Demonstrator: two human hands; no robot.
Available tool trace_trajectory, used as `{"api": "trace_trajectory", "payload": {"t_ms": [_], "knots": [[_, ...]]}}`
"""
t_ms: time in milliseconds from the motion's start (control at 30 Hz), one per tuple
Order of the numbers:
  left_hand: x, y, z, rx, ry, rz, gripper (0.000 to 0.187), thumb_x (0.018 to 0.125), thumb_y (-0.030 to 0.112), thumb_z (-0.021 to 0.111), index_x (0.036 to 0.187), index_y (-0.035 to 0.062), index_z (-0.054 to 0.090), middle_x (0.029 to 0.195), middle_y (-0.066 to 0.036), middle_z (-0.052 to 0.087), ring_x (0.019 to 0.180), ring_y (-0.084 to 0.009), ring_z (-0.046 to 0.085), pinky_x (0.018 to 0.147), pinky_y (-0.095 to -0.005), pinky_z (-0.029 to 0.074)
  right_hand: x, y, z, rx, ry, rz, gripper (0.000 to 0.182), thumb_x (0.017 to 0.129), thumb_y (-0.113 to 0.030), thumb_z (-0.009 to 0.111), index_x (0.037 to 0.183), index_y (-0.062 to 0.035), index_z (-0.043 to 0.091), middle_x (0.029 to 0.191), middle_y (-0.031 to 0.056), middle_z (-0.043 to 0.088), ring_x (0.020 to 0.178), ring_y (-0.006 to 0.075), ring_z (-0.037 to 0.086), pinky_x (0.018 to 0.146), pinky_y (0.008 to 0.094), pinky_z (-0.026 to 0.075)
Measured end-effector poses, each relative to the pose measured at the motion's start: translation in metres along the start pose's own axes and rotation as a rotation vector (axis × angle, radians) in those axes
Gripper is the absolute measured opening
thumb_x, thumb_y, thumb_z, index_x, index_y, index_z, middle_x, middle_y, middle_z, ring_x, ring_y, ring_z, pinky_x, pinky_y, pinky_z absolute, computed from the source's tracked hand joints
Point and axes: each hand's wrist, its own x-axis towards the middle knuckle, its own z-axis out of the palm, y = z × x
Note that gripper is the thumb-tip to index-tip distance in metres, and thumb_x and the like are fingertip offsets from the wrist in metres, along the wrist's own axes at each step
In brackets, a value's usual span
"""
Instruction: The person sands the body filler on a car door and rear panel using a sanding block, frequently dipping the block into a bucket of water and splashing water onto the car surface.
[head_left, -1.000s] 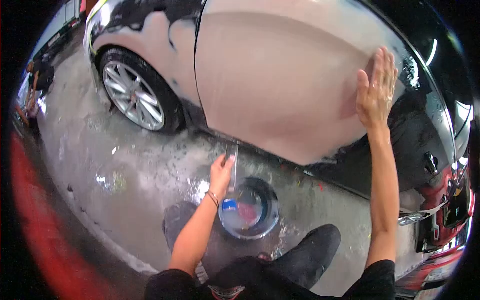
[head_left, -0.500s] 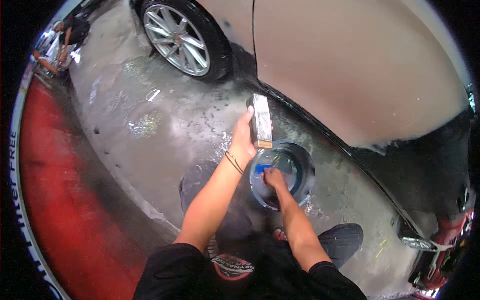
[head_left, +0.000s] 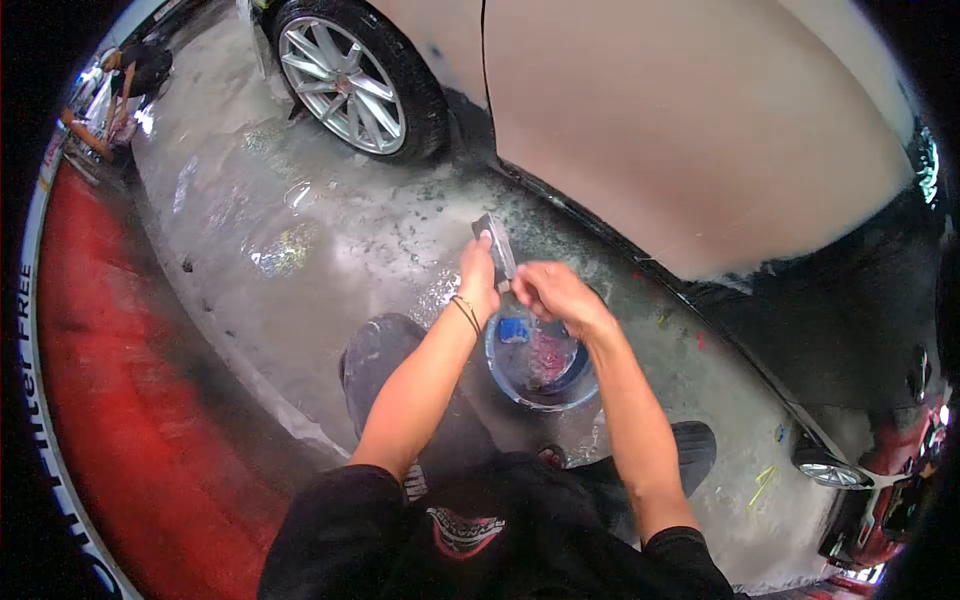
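My left hand (head_left: 481, 268) grips a long grey sanding block (head_left: 499, 246), tilted on edge above the bucket, with its thumb along the side. Beside the block's lower end is my right hand (head_left: 556, 293), its fingers curled; whatever they may hold is hidden and slightly blurred. Below both hands stands a round bucket (head_left: 545, 403) of cloudy water. A blue rectangular piece (head_left: 515, 330) shows in it, next to a reddish patch I cannot identify.
A car's beige-grey door panel (head_left: 700, 130) fills the upper right, with a silver-spoked wheel (head_left: 345, 85) to its left. The concrete floor (head_left: 330, 230) is wet. A red strip (head_left: 110, 380) curves along the left. Another person (head_left: 135, 80) bends over at far upper left.
My right hand has risen out of the bucket to the sanding block's lower end. My left hand has lowered slightly and turned the block, so its wide pale face is now seen edge-on.
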Motion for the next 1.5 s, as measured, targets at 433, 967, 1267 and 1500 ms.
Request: {"api": "trace_trajectory", "payload": {"t_ms": [433,967,1267,1500], "knots": [[-0.03,0.015,0.06,-0.261,-0.606,-0.171,0.046,0.116,0.048,0.051,0.132,0.0074,0.066,0.115,-0.015,0.078,0.101,-0.0319,0.078,0.093,-0.0516,0.064,0.015,0.028,-0.043,0.174,0.558,-0.294,0.037,0.115,-0.031,0.06,0.135,-0.0016,0.069,0.122,0.0092,0.074,0.099,0.0159,0.07,0.089,0.0342,0.059],[-0.066,0.054,0.063,-0.06,-0.937,0.136,0.06,0.113,0.039,0.063,0.167,0.0201,0.045,0.155,-0.009,0.065,0.132,-0.0275,0.068,0.101,-0.0511,0.06,-0.034,-0.04,-0.059,0.634,-0.018,-0.286,0.04,0.115,-0.049,0.059,0.135,-0.0161,0.069,0.12,0.007,0.077,0.099,0.0256,0.077,0.078,0.043,0.066],[-0.017,-0.022,0.044,1.776,-0.334,0.529,0.089,0.095,0.052,0.077,0.168,0.0127,0.044,0.156,-0.021,0.065,0.148,-0.0404,0.058,0.124,-0.0795,0.025,-0.213,-0.324,-0.145,-1.444,0.976,-1.245,0.048,0.102,-0.024,0.075,0.147,-0.0149,0.062,0.137,0.0197,0.07,0.131,0.041,0.065,0.112,0.0499,0.051],[-0.002,-0.039,0.042,1.892,-0.477,0.386,0.078,0.096,0.05,0.076,0.164,0.0218,0.051,0.152,-0.02,0.068,0.145,-0.0406,0.061,0.127,-0.0814,0.018,-0.301,-0.303,-0.256,-1.935,1.276,-1.002,0.057,0.096,-0.016,0.078,0.15,-0.0296,0.068,0.148,0.0122,0.062,0.134,0.0374,0.059,0.115,0.052,0.046]]}}
